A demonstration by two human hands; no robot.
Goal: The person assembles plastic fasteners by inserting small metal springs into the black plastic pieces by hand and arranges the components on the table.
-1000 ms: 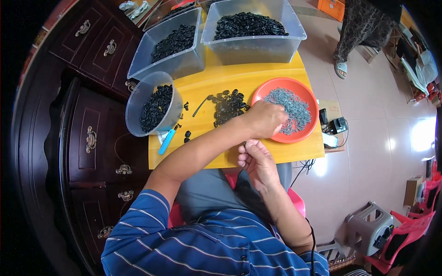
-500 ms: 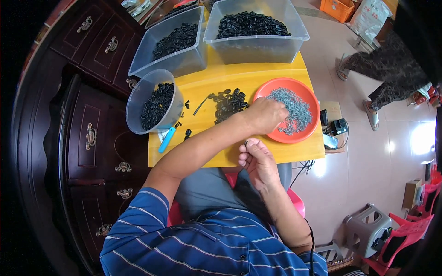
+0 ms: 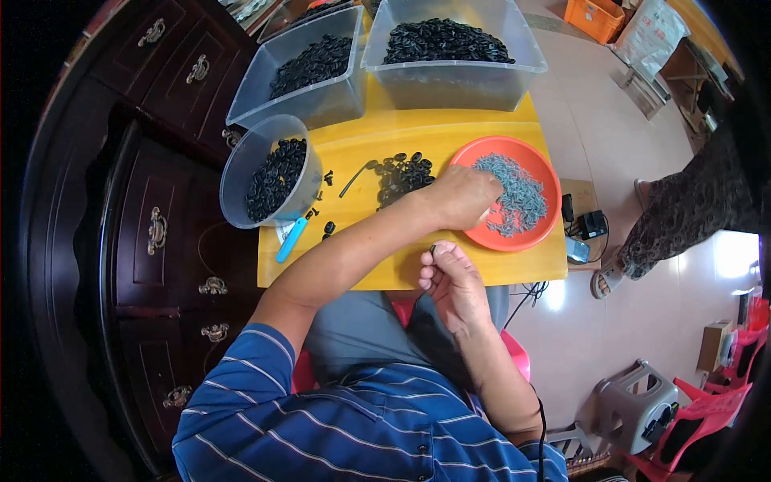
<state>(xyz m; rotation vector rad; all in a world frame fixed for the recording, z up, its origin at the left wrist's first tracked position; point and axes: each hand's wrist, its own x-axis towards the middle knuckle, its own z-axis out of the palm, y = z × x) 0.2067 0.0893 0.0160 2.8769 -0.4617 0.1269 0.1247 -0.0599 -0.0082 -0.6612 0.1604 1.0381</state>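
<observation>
Passer-by (image 3: pixel 691 217) moved right; yellow table (image 3: pixel 450 136), tiled floor (image 3: pixel 610 136)

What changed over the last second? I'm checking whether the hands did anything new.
Hardly anything: the left hand stays at the orange plate of grey bits, the right hand still pinches a small dark part. The person standing at right stepped away.

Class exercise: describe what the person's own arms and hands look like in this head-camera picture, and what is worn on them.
Both forearms are bare from the elbows down. The left hand and right hand wear no gloves, and no rings or watch can be seen. The upper arms are covered by the short sleeves of a blue shirt with thin white stripes.
</observation>
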